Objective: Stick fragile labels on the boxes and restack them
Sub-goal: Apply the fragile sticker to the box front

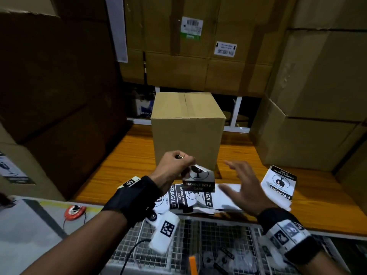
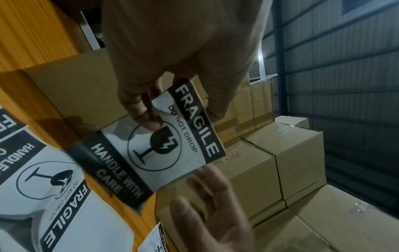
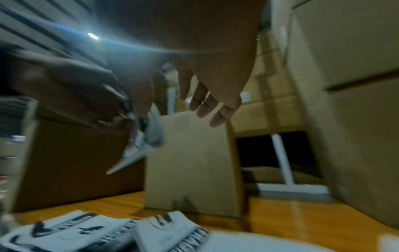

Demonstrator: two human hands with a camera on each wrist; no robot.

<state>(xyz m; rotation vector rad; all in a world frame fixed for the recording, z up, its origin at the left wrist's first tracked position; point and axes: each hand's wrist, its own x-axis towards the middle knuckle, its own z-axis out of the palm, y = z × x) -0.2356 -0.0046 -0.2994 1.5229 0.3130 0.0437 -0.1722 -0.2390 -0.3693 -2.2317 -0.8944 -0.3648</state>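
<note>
Here the label (image 1: 198, 180) hangs above the table (image 1: 127, 167), pinched by its upper edge in the left hand (image 1: 174, 165), just in front of the box (image 1: 187, 132). From the left wrist its print reads FRAGILE, DO NOT DROP, HANDLE WITH CARE around a broken-glass symbol (image 2: 155, 145), with a fingertip (image 2: 149, 122) curled onto its face and the thumb behind. The right hand (image 1: 242, 187) is spread beside it, fingers straight and apart, holding nothing; its fingertips come close to the label's lower corner in the left wrist view without clearly touching. The box stands upright on the table, taped shut along the top seam, its front face bare. Below the hands lies a loose pile of labels (image 1: 190, 199) at the table's near edge, and one more sheet (image 1: 278, 183) lies apart to the right. Larger cartons (image 1: 317, 96) are stacked round the table on the left, behind and right. A wire basket (image 1: 218, 235) sits nearest the person, and a round orange thing (image 1: 75, 210) lies to the left.
</note>
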